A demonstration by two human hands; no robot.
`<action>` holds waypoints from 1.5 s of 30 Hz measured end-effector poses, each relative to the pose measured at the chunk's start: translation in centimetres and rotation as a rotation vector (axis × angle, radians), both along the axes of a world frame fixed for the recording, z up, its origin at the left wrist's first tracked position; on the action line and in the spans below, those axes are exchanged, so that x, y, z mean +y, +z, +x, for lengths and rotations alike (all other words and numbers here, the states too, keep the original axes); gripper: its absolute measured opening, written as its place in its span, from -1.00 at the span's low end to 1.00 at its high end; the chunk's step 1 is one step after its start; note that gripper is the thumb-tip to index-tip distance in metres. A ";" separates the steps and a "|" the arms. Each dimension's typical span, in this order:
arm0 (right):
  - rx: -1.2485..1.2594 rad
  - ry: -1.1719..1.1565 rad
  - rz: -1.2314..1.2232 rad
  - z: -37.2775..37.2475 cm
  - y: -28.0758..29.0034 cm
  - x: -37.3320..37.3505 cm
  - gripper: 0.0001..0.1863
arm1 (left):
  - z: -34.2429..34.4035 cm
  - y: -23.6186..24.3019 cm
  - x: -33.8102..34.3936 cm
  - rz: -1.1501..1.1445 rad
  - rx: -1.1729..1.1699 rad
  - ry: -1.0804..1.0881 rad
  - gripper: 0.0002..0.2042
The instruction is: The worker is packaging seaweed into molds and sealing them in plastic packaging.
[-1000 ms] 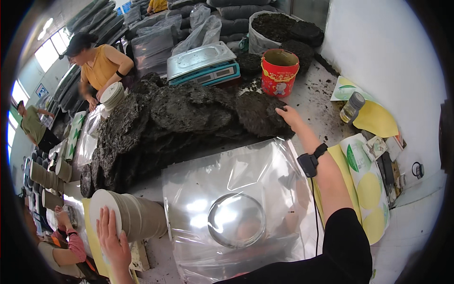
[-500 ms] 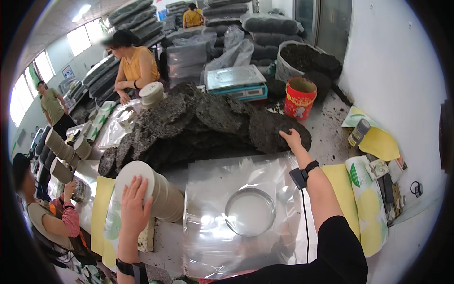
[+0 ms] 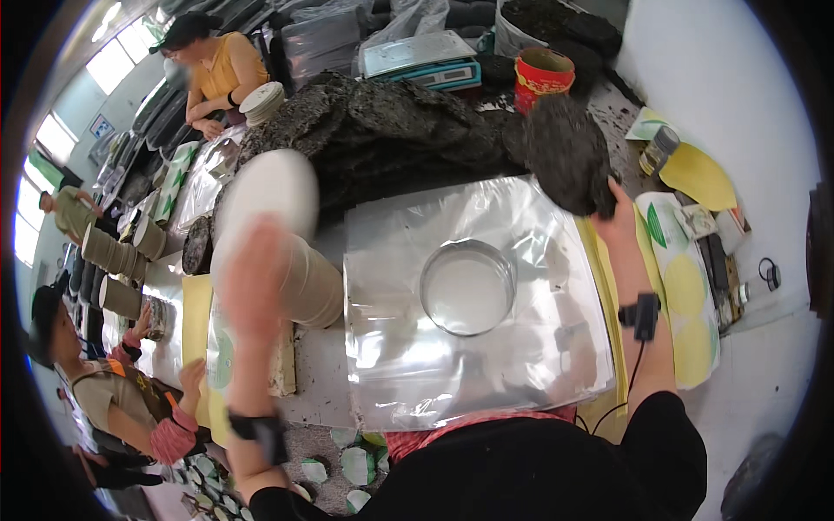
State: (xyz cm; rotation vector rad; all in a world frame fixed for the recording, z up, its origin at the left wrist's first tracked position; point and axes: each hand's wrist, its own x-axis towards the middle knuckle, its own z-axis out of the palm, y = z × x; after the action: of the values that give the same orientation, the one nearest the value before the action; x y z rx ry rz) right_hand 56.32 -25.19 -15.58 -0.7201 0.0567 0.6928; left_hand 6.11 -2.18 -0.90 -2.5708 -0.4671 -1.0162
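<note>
My right hand [image 3: 618, 217] grips the edge of a round, flat, dark cake [image 3: 566, 152], which looks like pressed dried seaweed. It is raised above the right far corner of the clear plastic sheets [image 3: 391, 373]. My left hand [image 3: 256, 278] is smeared by motion at a white paper disc [image 3: 278, 187], which appears lifted off the stack of round discs [image 3: 314, 282]; the fingertips are not clear. A shallow clear ring [image 3: 469, 332] lies on the plastic sheets, with a white round area [image 3: 469, 291] inside it. Behind the sheets sits a heap of dark cakes [image 3: 391, 130].
A scale [image 3: 421, 61] and a red bucket [image 3: 543, 78] stand behind the heap. To the right are a jar [image 3: 660, 149] and green-and-yellow printed wrappers [image 3: 686, 295]. Co-workers [image 3: 113, 391] are at the left and a person in yellow [image 3: 226, 69] at the far left.
My right hand has lifted a dark cake off the heap and drawn it nearer and rightward. My left hand has shifted, with a white disc now apart from its stack. The view has tilted down.
</note>
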 end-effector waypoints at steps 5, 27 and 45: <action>0.050 -0.152 0.067 -8.8 -2.1 -6.2 -0.63 | 13.7 -16.1 -11.8 -0.489 0.506 -0.402 -0.47; -0.402 0.297 -0.153 -17.1 5.5 -3.3 -0.51 | 15.6 -12.4 -7.9 -1.892 0.150 0.145 -0.46; -2.208 0.501 -0.545 -20.5 -1.2 1.0 -0.44 | 12.4 -17.7 -10.0 -0.874 0.022 -0.012 -0.41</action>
State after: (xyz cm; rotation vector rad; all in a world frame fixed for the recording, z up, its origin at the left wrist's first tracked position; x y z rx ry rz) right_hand 35.80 -24.16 -16.82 -1.7041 -2.0635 -0.0054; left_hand 18.51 -12.16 -18.56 -3.3168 -1.0862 -0.9096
